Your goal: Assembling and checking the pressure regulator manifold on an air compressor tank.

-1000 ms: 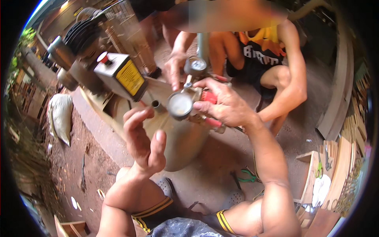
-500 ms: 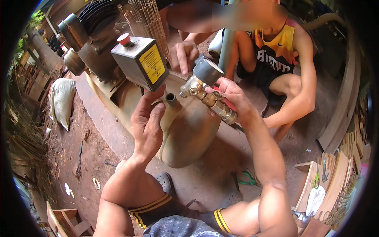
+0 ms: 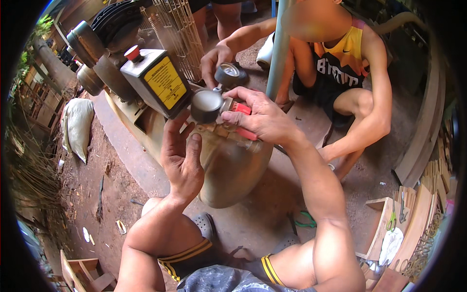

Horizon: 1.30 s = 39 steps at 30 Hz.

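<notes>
My right hand (image 3: 260, 117) is closed on a brass valve fitting (image 3: 224, 130) with red handle-like parts (image 3: 242, 108) beside it. On its left end sits a round black pressure gauge (image 3: 206, 106), over the tan tank (image 3: 233, 175). My left hand (image 3: 184, 158) has thumb and fingers apart. Its fingertips meet the lower corner of a black box (image 3: 155, 80) with a yellow label and red knob; whether they bear its weight I cannot tell. A second gauge (image 3: 227, 74) is just beyond, beside a co-worker's hand (image 3: 214, 61). The tank's pipe opening is hidden.
The co-worker (image 3: 340, 68) squats at the far right, behind a grey-green pole (image 3: 280, 63). A motor and pump (image 3: 109, 73) stand at the tank's far left. Green-handled pliers (image 3: 306, 220) lie by my feet; a white sack (image 3: 77, 129) is at left, a wooden tray (image 3: 379, 228) at right.
My right hand has brought the gauge and fitting left and down, close to the box. The box has shifted left and turned. The co-worker's pointing hand has moved to the second gauge, now visible.
</notes>
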### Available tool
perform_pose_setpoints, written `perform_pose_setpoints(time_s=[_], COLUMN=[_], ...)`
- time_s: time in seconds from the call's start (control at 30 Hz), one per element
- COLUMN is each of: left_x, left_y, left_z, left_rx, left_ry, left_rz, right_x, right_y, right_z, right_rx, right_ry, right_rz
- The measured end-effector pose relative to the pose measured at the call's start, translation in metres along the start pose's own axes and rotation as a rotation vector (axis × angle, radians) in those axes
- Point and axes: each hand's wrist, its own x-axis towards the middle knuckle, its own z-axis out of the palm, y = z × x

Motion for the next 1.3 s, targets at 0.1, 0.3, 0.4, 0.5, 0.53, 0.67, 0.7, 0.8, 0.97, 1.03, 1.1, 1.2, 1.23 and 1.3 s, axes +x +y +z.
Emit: perform_pose_setpoints(time_s=[0.1,0.3,0.4,0.5,0.53,0.67,0.7,0.8,0.97,1.03,1.1,1.2,1.23,1.3], left_x=[-0.006,-0.009,-0.014,-0.021,-0.023,-0.021,-0.019,-0.013,0.009,0.021,0.03,0.04,0.04,0.044], left_y=[0.001,0.002,-0.002,-0.006,-0.007,-0.012,-0.012,-0.01,0.0,0.005,0.007,0.01,0.011,0.012], left_z=[-0.003,-0.025,-0.033,-0.038,-0.039,-0.043,-0.044,-0.046,-0.04,-0.036,-0.031,-0.028,-0.028,-0.027], left_rx=[-0.047,-0.019,-0.019,0.034,0.037,0.045,0.043,0.031,0.207,0.194,0.224,0.39,0.392,0.416], left_ry=[0.03,-0.012,-0.032,-0.052,-0.081,0.005,-0.011,-0.026,0.003,-0.087,-0.106,-0.164,-0.137,-0.135], left_rz=[-0.002,0.056,0.07,0.037,0.062,0.007,0.008,-0.015,0.046,0.034,0.063,0.132,0.111,0.12], right_x=[0.0,0.006,0.01,0.015,0.016,0.025,0.025,0.026,0.023,0.023,0.023,0.024,0.023,0.023], right_y=[-0.009,-0.011,-0.011,-0.014,-0.015,-0.021,-0.022,-0.024,-0.025,-0.026,-0.025,-0.024,-0.023,-0.021], right_z=[-0.001,-0.012,-0.015,-0.014,-0.014,-0.014,-0.014,-0.014,-0.014,-0.014,-0.013,-0.009,-0.008,-0.006], right_rx=[-0.191,-0.214,-0.259,-0.35,-0.403,-0.436,-0.431,-0.422,-0.442,-0.425,-0.431,-0.458,-0.455,-0.443], right_ry=[0.027,-0.073,-0.107,-0.13,-0.13,-0.161,-0.17,-0.186,-0.159,-0.18,-0.184,-0.152,-0.139,-0.132], right_rz=[-0.036,-0.055,-0.121,-0.238,-0.342,-0.144,-0.131,-0.102,-0.128,-0.069,-0.076,-0.16,-0.157,-0.138])
